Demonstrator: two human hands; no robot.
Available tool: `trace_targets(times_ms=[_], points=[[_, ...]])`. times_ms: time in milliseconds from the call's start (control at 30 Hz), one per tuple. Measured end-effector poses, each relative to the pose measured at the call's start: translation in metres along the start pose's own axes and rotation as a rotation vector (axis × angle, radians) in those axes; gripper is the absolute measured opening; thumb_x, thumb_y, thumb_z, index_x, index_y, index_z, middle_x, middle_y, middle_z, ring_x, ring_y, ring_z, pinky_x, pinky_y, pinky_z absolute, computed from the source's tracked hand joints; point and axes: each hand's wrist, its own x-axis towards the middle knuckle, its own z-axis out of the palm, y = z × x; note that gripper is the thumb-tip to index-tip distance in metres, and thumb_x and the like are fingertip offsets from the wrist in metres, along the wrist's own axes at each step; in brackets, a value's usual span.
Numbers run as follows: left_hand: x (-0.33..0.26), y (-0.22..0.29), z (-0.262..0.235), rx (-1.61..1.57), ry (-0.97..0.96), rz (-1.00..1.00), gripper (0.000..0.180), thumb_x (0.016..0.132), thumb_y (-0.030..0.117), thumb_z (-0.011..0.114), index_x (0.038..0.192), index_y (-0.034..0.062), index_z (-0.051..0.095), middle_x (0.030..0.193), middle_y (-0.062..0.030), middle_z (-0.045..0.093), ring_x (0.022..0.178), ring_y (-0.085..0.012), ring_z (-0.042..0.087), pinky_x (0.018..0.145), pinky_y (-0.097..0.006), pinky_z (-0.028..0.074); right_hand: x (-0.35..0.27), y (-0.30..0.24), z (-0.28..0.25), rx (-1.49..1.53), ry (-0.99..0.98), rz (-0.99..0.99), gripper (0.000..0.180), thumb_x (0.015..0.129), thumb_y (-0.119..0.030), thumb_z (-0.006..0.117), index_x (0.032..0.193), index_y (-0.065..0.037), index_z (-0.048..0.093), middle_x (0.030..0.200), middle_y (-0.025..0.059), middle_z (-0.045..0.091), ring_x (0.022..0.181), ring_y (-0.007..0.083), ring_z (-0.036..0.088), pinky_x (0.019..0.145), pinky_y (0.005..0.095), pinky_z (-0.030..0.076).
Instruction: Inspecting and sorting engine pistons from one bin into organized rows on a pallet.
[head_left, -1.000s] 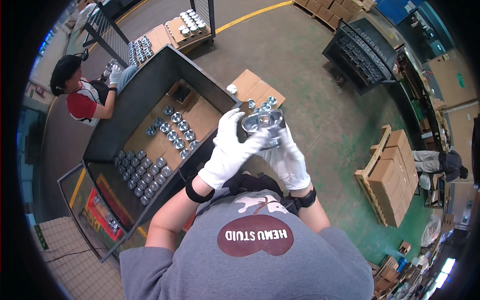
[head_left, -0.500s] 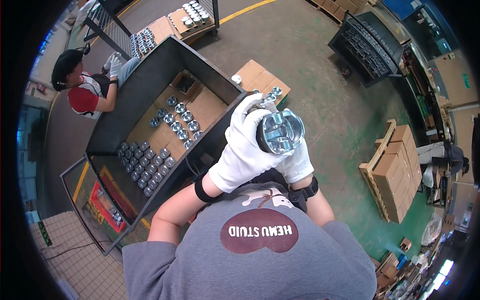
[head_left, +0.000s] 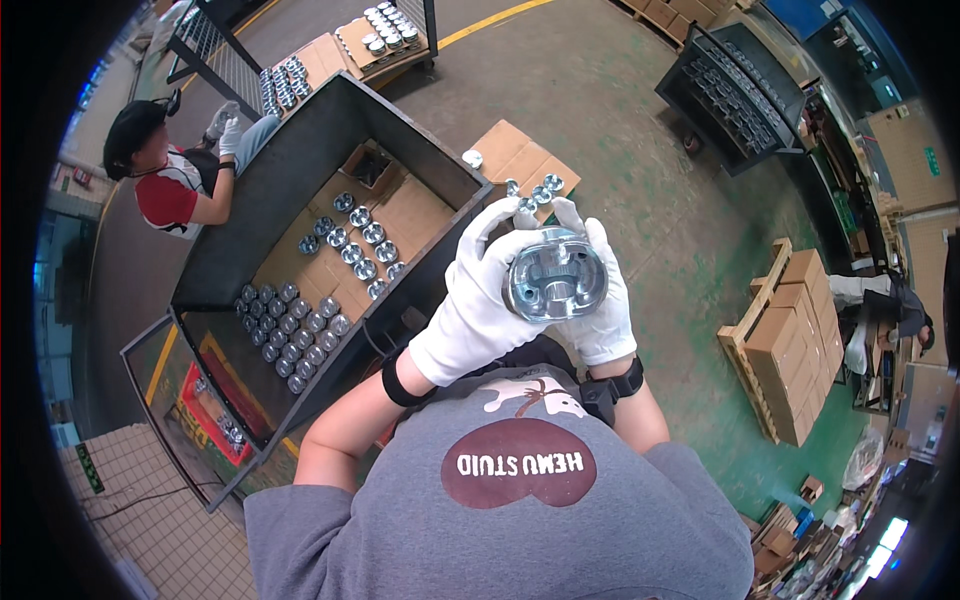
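A shiny metal piston (head_left: 554,274) is held up close to the camera, clamped between both white-gloved hands: the left hand (head_left: 478,300) is wrapped round its left side, the right hand (head_left: 602,300) is cupped behind its right side. To the piston's left, a large dark metal bin (head_left: 262,205) is seen, its near rim just beside the left hand; rows of similar pistons (head_left: 300,325) are laid on cardboard inside. Beyond the piston, open green floor (head_left: 620,130) is left bare. A seated person (head_left: 165,175) is placed at the bin's far side.
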Motion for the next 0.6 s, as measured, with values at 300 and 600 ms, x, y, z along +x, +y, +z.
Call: trace_targets(times_ms=[300,600], points=[[-0.004,-0.002,-0.003,-0.05,-0.005,-0.07,0.08,0.06,0.018,0.091,0.128,0.0055,0.049,0.135,-0.0186,0.046,0.131,-0.035,0.043,0.107,-0.043,0.039,0.002,0.0,-0.009,-0.001,-0.041,0.019,0.051,0.104,-0.04,0.042,0.14,-0.005,0.046,0.128,0.0163,0.06,0.115,0.0242,0.059,0.098,0.0405,0.049],[-0.006,-0.009,-0.011,-0.045,-0.025,-0.141,0.071,0.067,0.026,0.088,0.125,0.0032,0.055,0.138,-0.0213,0.046,0.132,-0.0354,0.043,0.108,-0.043,0.037,0.001,0.004,-0.007,-0.018,0.206,0.039,0.05,0.104,-0.041,0.042,0.136,-0.005,0.051,0.126,0.0103,0.061,0.115,0.024,0.059,0.099,0.0408,0.049]])
